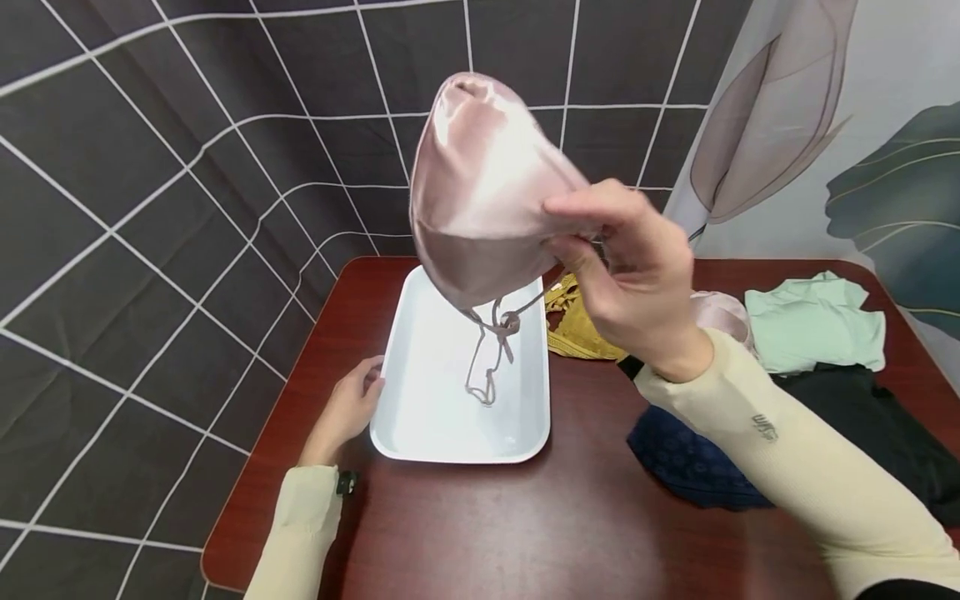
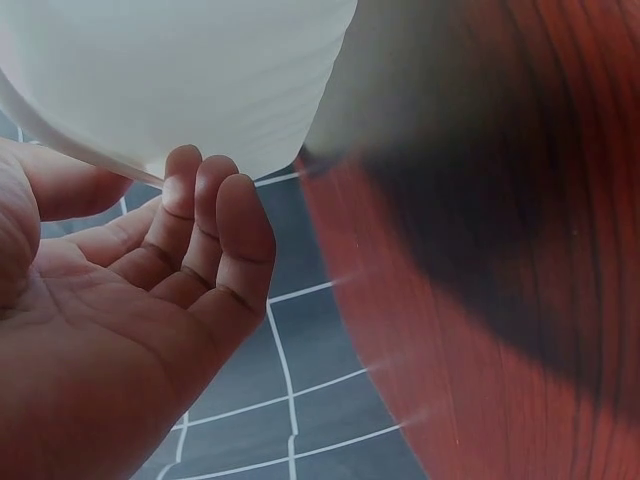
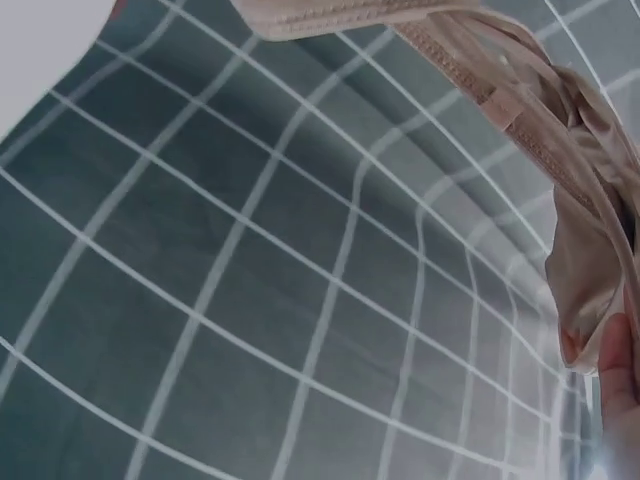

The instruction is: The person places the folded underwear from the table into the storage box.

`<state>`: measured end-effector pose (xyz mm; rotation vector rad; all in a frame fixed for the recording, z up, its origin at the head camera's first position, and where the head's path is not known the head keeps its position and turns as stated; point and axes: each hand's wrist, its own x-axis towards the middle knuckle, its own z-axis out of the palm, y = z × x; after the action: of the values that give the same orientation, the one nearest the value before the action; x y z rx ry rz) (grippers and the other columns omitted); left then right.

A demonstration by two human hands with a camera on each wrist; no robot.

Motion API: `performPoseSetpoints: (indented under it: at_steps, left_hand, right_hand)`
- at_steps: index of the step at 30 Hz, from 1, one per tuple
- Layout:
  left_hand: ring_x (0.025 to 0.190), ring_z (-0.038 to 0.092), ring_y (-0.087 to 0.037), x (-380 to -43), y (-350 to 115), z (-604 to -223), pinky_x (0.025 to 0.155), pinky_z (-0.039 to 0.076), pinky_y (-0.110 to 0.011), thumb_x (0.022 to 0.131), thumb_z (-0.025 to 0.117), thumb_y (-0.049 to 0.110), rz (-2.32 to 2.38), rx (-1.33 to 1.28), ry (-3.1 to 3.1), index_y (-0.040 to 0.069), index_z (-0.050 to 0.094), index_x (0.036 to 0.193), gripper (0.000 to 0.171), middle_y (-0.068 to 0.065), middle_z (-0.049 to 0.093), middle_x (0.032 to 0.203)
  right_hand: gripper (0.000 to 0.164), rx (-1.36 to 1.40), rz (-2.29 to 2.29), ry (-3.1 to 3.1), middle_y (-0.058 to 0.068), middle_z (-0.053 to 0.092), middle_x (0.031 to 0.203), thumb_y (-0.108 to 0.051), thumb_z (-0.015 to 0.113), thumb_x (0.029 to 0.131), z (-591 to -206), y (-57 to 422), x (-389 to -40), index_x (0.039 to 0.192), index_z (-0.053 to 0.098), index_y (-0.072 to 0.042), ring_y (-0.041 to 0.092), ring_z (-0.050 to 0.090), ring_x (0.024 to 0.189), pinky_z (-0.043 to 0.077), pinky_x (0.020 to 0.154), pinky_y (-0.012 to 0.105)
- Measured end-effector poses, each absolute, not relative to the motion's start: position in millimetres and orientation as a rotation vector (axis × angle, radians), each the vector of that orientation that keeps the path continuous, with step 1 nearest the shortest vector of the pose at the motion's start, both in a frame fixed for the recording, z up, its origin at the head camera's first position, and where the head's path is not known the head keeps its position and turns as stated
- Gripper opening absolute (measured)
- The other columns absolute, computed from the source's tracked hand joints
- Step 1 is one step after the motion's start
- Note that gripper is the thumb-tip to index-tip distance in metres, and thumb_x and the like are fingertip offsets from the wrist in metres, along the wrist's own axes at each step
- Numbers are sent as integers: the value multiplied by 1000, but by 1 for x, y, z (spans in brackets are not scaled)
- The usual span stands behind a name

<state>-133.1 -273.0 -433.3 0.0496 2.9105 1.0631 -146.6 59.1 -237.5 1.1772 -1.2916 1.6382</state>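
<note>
Between thumb and fingers, my right hand (image 1: 637, 275) pinches a shiny pink satin bra (image 1: 480, 192) by one end. It hangs in the air over the far part of a white tray (image 1: 450, 425), its thin straps (image 1: 487, 375) dangling above the tray floor. In the right wrist view, the bra (image 3: 585, 250) appears at the right edge with a fingertip (image 3: 617, 360) against it. My left hand (image 1: 348, 408) holds the tray's left rim. The left wrist view shows the thumb and curled fingers of that hand (image 2: 140, 300) at the tray's edge (image 2: 190, 90).
Right of the tray lie a mustard-yellow lace garment (image 1: 588, 329), a pale pink cup (image 1: 720, 315), a mint-green folded garment (image 1: 813, 321), a black garment (image 1: 862, 429) and a navy one (image 1: 690, 462). A dark gridded cloth (image 1: 187, 275) borders the reddish-brown table (image 1: 480, 533).
</note>
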Motion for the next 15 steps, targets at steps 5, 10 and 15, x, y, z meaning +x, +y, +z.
performPoseSetpoints:
  at_steps: [5, 10, 15]
  left_hand:
    - [89, 58, -30, -134, -274, -436, 77, 51, -44, 96, 51, 6, 1063, 55, 2912, -4, 45, 134, 40, -20, 59, 106]
    - [92, 57, -31, -136, -276, -437, 79, 49, -44, 96, 50, 6, 1048, 67, 2908, -3, 44, 135, 41, -19, 58, 106]
    - [93, 58, -31, -136, -276, -435, 78, 49, -44, 96, 50, 7, 1028, 70, 2905, -3, 43, 136, 41, -19, 58, 106]
  right_hand:
    - [16, 1231, 1586, -1448, 19, 64, 88, 7, 65, 84, -271, 52, -152, 97, 62, 15, 22, 60, 76, 50, 67, 29]
    - [24, 1166, 1541, -1682, 13, 66, 96, 12, 67, 80, -324, 50, -151, 103, 64, 8, 21, 61, 83, 50, 72, 27]
    - [36, 1068, 1520, -1891, 7, 67, 101, 15, 68, 77, -375, 42, -141, 109, 65, 0, 16, 62, 87, 49, 76, 26]
